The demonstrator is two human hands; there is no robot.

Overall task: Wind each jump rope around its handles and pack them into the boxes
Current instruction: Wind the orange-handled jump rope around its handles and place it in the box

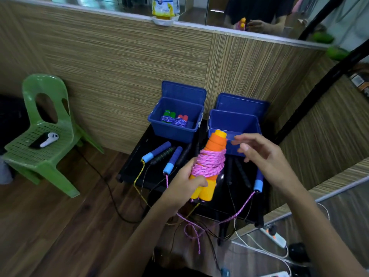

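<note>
left hand (185, 181) grips orange-handled jump rope (209, 164) wound in pink cord, frame centre | right hand (265, 154) open, fingers spread, just right of it | blue boxes (175, 126) behind on black worktop (135, 166)

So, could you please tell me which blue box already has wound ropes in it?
The left blue box: it holds two wound ropes, green-handled and red-handled.

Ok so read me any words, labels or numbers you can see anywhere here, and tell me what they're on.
No text here can be read.
Yellow and white pouch on the ledge: printed label, too blurred to read.
Small dark item at the right edge: markings too small to read.
Blue boxes, jump ropes, controller: no visible text.
</note>
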